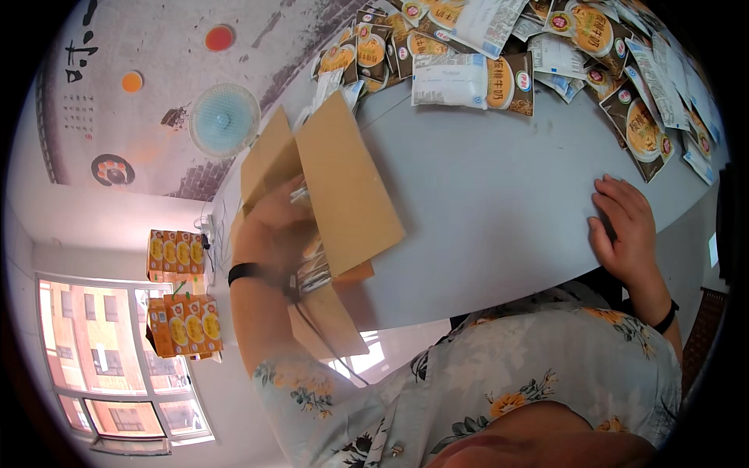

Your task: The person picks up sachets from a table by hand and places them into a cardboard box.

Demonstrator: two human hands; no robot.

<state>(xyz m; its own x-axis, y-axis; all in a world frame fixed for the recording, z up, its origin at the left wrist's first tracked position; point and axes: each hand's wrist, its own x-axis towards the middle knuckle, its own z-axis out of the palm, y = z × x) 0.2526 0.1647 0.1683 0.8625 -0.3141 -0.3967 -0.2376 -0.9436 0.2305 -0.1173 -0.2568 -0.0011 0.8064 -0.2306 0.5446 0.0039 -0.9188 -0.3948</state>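
An opened cardboard box [351,193] stands at the left of the grey-white table [480,193], its flaps spread outward. My left hand [278,205] reaches down inside it, over packed pouches [314,263]; the fingers are partly hidden, so its grip cannot be made out. A black band circles that wrist. My right hand [626,219] rests palm down near the table's right edge, holding nothing, thumb apart from the fingers. Beyond it lie brown-and-white printed drink pouches [641,126], part of a large loose heap along the far side of the table.
Two joined pouches [473,83] lie at the heap's near edge. Orange printed cartons [184,324] stand beyond the box at the left, near a window [99,333]. Cables [219,234] run behind the box. A cord [327,345] hangs beside my left forearm.
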